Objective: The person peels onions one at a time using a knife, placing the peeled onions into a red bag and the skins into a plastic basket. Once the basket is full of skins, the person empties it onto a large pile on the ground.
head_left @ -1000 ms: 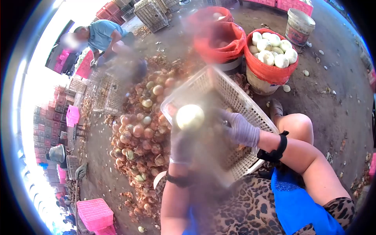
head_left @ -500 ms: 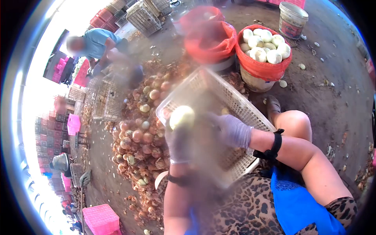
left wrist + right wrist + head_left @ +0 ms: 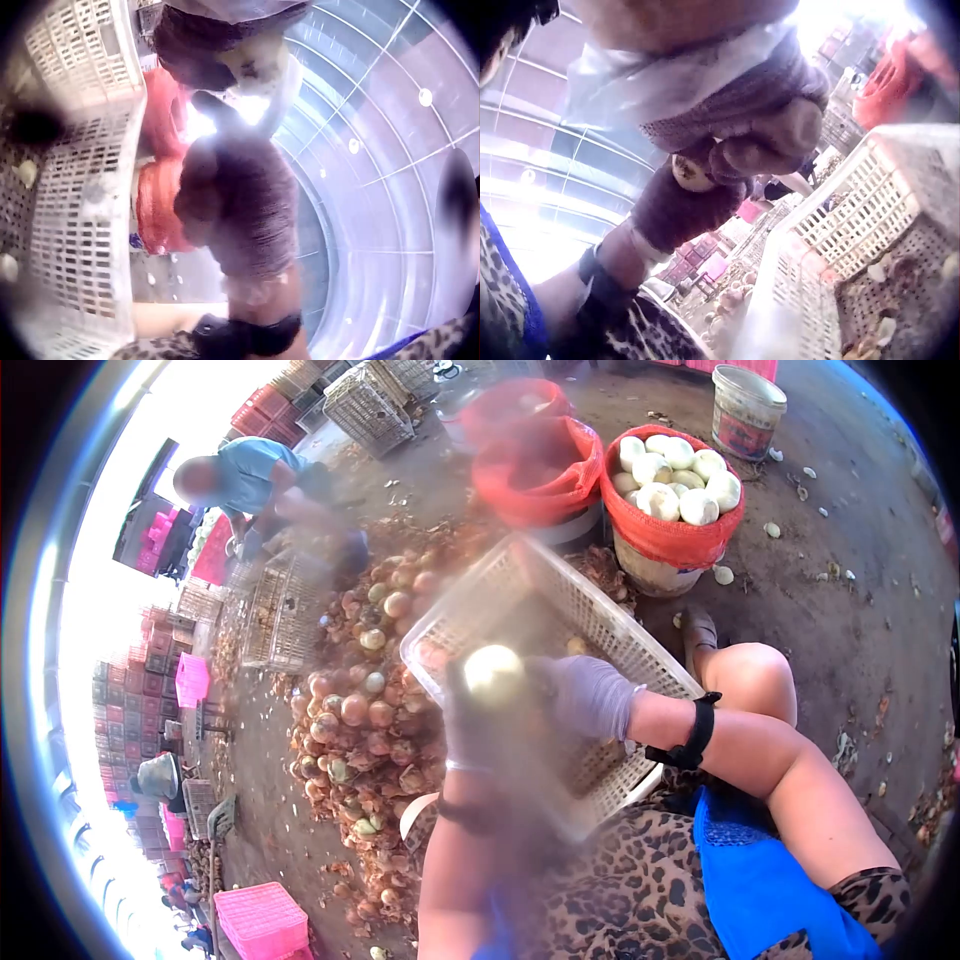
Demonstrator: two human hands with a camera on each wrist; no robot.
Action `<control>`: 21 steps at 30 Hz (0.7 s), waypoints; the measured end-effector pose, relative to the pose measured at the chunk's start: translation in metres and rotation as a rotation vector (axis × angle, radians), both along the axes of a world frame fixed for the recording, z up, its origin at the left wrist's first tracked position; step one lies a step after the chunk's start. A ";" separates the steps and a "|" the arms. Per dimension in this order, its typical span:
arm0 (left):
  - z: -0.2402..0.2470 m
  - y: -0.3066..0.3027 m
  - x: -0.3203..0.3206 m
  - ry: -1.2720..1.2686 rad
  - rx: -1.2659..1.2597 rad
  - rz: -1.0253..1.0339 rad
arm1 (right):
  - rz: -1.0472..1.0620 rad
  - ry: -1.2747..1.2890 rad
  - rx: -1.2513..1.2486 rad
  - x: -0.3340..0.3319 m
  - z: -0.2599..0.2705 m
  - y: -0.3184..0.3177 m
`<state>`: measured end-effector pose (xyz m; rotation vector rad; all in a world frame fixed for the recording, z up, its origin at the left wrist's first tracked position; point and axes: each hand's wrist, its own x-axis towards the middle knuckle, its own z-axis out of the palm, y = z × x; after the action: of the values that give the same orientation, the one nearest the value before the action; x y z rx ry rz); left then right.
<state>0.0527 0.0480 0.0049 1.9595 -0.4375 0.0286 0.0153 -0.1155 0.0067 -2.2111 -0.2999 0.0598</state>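
Note:
In the head view my gloved left hand [image 3: 466, 725] grips a pale peeled onion [image 3: 493, 672] above the white plastic crate [image 3: 625, 622]. A dark mark shows on the onion [image 3: 691, 174] in the right wrist view. My gloved right hand [image 3: 590, 695] is right at the onion, its fingers [image 3: 761, 146] curled; what they hold is hidden behind them and by the blur. In the left wrist view the left hand [image 3: 217, 52] is at the top with the onion [image 3: 259, 64], and the right hand [image 3: 244, 202] reaches up toward it.
Unpeeled onions [image 3: 355, 710] lie heaped among skins left of the crate. Peeled onions [image 3: 680, 475] fill a red-lined bucket [image 3: 660, 545]. Further red-lined buckets [image 3: 540, 480] and a bare bucket [image 3: 748, 415] stand behind. A person [image 3: 255, 475] bends at far left near crates [image 3: 275, 610].
The right hand has moved left and in against the onion; a small dark tool at its fingers one second ago is now hidden. The left hand has turned the onion slightly. The head view has shifted.

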 end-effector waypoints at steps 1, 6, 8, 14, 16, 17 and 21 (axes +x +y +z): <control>0.006 0.002 -0.001 0.444 -0.571 -0.158 | -0.019 0.035 -0.051 -0.001 0.003 -0.001; 0.016 0.015 0.004 0.950 -1.318 -0.038 | -0.031 -0.017 -0.110 -0.003 -0.010 -0.013; 0.019 0.017 0.020 0.864 -1.530 -0.233 | -0.035 0.070 -0.174 -0.001 -0.013 -0.019; -0.014 0.033 0.022 0.703 -1.247 0.012 | -0.045 -0.065 -0.088 -0.009 0.004 -0.004; 0.003 0.014 0.009 0.730 -1.166 0.014 | -0.005 -0.067 -0.033 -0.008 0.019 -0.001; 0.003 0.010 0.008 0.700 -1.062 0.005 | -0.019 -0.048 -0.038 -0.006 0.015 -0.001; -0.026 0.015 0.020 0.561 -0.733 -0.053 | -0.084 -0.017 -0.126 0.001 0.008 -0.008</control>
<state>0.0726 0.0630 -0.0207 1.1612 -0.0762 -0.3425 0.0164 -0.1231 0.0147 -2.3474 -0.2178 0.0140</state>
